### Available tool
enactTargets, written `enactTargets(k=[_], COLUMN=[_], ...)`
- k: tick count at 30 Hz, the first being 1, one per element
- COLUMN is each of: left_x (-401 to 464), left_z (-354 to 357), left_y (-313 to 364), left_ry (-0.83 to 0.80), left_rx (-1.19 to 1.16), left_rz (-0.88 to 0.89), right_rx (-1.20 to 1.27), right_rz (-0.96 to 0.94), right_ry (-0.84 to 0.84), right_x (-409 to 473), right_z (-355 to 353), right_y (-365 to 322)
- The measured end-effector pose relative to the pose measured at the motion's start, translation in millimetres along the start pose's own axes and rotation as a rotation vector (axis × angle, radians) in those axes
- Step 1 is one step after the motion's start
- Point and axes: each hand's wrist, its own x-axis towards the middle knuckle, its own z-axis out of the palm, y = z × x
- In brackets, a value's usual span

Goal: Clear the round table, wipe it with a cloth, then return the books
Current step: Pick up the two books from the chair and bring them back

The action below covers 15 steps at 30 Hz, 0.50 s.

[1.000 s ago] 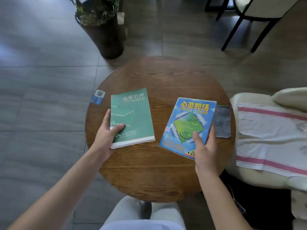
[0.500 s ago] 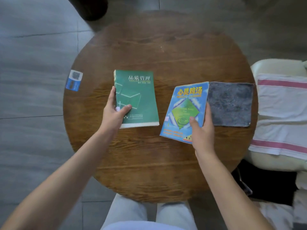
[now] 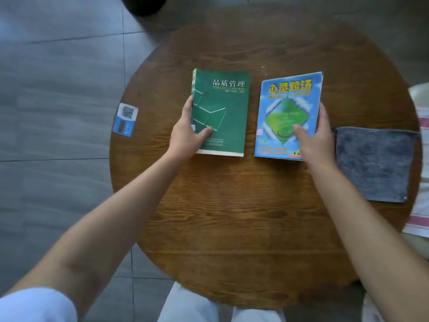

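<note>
Nearest you, the front half of the round wooden table (image 3: 232,228) is bare, with both forearms reaching across it. At mid-table your left hand (image 3: 185,135) grips the green book (image 3: 222,112) at its left edge, thumb on the cover and fingers around the spine side; your right hand (image 3: 318,138) grips the blue book (image 3: 287,112) at its lower right edge, thumb on the cover. Both books now sit square, side by side and apart; a second ago the blue book was tilted and overlapped the grey cloth (image 3: 373,163), which is now fully exposed just right of your right hand. Whether the books rest on the table or are held slightly above it cannot be told. Judged from this, the books are either being gathered for removal or set back in place; the frames alone do not settle which. A blue QR-code card (image 3: 125,119) sits at the left rim, and a striped towel (image 3: 420,219) lies off the table at right.
</note>
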Motion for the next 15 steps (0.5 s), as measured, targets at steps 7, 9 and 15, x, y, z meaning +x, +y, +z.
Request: enactTargets(k=[7, 9, 15], left_x=[-18.4, -16.4, -2.1], left_z=[-3.9, -7.1, -0.1], left_y=[-41.3, -46.6, -49.0], left_ry=[0.111, 0.046, -0.205], left_rx=[0.554, 0.696, 0.886], left_rz=[0.279, 0.452, 0.590], right_rx=[-0.442, -0.665, -0.998], right_rz=[-0.239, -0.371, -0.534], right_ry=[0.083, 0.040, -0.257], right_x=[-4.2, -6.1, -13.8], right_z=[10.9, 11.5, 17.8], right_y=[10.0, 14.8, 35.6])
